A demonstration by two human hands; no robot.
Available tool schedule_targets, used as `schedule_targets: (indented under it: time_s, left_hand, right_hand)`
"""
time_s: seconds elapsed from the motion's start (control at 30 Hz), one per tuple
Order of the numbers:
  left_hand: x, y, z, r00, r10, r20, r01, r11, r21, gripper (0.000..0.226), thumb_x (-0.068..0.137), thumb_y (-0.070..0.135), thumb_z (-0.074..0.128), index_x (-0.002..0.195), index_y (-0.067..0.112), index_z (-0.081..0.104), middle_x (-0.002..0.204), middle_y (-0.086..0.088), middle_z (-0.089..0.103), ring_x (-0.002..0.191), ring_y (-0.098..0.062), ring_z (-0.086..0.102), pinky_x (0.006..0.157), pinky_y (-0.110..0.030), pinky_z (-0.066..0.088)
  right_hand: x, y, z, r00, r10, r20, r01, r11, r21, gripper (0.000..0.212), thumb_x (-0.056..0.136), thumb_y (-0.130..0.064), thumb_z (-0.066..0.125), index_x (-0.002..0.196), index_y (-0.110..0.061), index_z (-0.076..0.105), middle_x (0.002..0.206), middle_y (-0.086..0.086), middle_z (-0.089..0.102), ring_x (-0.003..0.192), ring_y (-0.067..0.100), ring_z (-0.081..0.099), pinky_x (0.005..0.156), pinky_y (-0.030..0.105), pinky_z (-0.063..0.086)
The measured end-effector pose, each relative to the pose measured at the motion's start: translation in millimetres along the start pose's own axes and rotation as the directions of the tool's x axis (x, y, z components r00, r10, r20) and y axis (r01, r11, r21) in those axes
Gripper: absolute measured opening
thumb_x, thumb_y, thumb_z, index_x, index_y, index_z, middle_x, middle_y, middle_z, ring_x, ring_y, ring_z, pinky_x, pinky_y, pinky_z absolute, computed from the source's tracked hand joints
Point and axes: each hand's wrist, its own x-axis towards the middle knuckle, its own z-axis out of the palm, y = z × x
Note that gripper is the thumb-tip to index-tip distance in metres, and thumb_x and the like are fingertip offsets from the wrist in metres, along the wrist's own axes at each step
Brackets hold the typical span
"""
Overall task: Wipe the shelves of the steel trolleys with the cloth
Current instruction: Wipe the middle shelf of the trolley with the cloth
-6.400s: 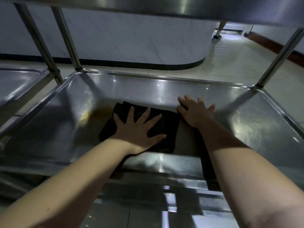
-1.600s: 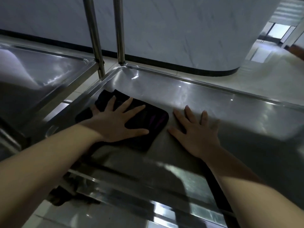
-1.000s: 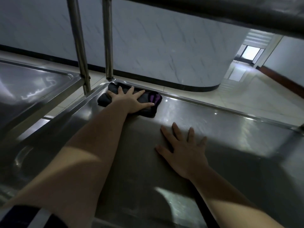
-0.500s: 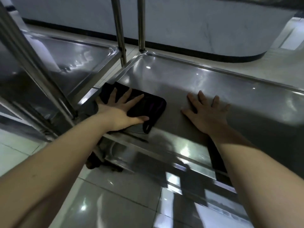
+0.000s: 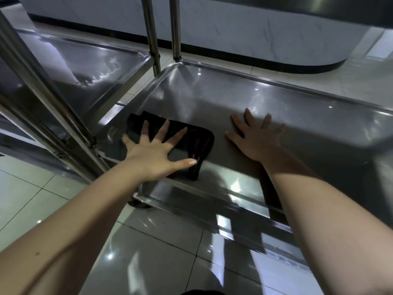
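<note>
A dark cloth [image 5: 197, 141] with a purple stripe lies on the low steel trolley shelf [image 5: 244, 96], near its front left corner. My left hand [image 5: 155, 150] presses flat on the cloth with fingers spread wide. One end of the cloth sticks out past my thumb toward the front rim. My right hand [image 5: 255, 137] rests flat on the bare steel to the right of the cloth, fingers straight.
A second steel trolley shelf [image 5: 70, 67] stands close on the left, a narrow gap between them. Upright steel posts [image 5: 176, 28] rise at the far left corner and a slanted post [image 5: 42, 92] at the near left. An upper shelf edge [image 5: 319, 7] overhangs. Glossy floor tiles [image 5: 159, 241] lie below.
My left hand pulled the cloth back from the far left corner to the shelf's front left corner and keeps it there. My right hand stayed flat on the shelf.
</note>
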Motion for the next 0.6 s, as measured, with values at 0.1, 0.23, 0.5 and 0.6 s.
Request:
schedule_targets:
  time_s: [0.1,0.23,0.5,0.6]
  left_hand:
    - [-9.2,1.1,1.4,1.0,-0.027,0.015,0.027,1.0,-0.004,0.095,0.043,0.107,0.001,0.129,0.072,-0.024,0.158,0.017,-0.027,0.145,-0.033,-0.026,0.105,-0.075,-0.005]
    - [-11.6,10.1,-0.4,0.999,-0.037,0.022,0.037,0.999,-0.006,0.098,0.044,0.106,0.002,0.132,0.07,-0.022,0.158,0.015,-0.026,0.144,-0.035,-0.026,0.105,-0.076,-0.005]
    - [-11.1,10.2,1.1,0.999,-0.038,-0.004,0.038,0.999,-0.027,0.094,0.042,0.107,0.001,0.127,0.074,-0.022,0.159,0.018,-0.022,0.146,-0.033,-0.023,0.107,-0.075,-0.006]
    - [-11.9,21.0,1.0,0.999,-0.047,0.005,0.047,0.998,-0.039,0.096,0.043,0.107,0.001,0.13,0.073,-0.02,0.159,0.017,-0.022,0.145,-0.035,-0.024,0.107,-0.075,-0.007]
  right_hand:
    - [-6.9,0.1,2.2,1.0,-0.029,-0.008,0.029,1.0,0.002,0.07,0.084,-0.083,0.01,0.147,-0.056,-0.004,0.162,-0.017,-0.01,0.145,0.048,-0.008,0.103,0.079,-0.002]
    - [-10.3,3.2,-1.4,0.999,-0.039,-0.002,0.039,0.999,0.012,0.068,0.087,-0.08,0.015,0.148,-0.055,-0.002,0.162,-0.017,-0.01,0.146,0.045,-0.009,0.104,0.077,-0.003]
    - [-16.0,60.8,2.4,0.99,0.134,0.039,-0.137,0.987,0.086,0.075,0.079,-0.087,0.014,0.146,-0.059,-0.005,0.162,-0.018,-0.01,0.144,0.051,-0.01,0.105,0.075,-0.006]
    - [-23.8,63.1,10.6,0.992,0.126,-0.019,-0.124,0.99,0.069,0.071,0.083,-0.084,0.01,0.147,-0.056,-0.004,0.163,-0.017,-0.009,0.145,0.05,-0.008,0.109,0.073,-0.002]
